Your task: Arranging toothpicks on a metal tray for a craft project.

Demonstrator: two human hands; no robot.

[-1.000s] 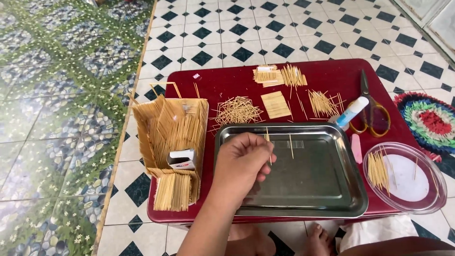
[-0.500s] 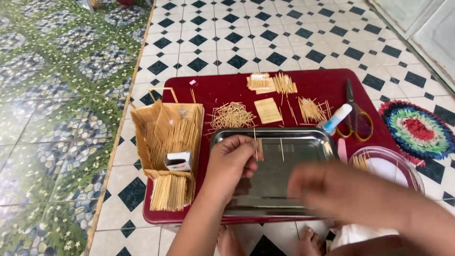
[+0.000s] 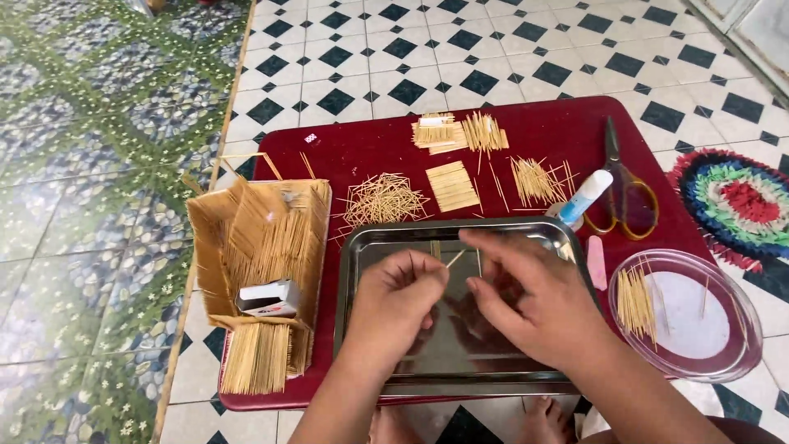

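While both hands work over the steel tray (image 3: pixel 362 329) at the worktop's (image 3: pixel 559 123) near edge, the left hand (image 3: pixel 394 300) pinches a thin wooden stick (image 3: pixel 454 258) between fingertips, its free end pointing at the right hand (image 3: pixel 534 308), whose fingers curl loosely, gripping nothing visible. Done well, the stick should be held near its tip and kept level, wrists low over the tray. Left of the tray sits a paper box of sticks (image 3: pixel 263 238); beyond lie loose stick piles (image 3: pixel 382 200), a glue bottle (image 3: pixel 585 197) and scissors (image 3: pixel 620 189) toward the far right corner.
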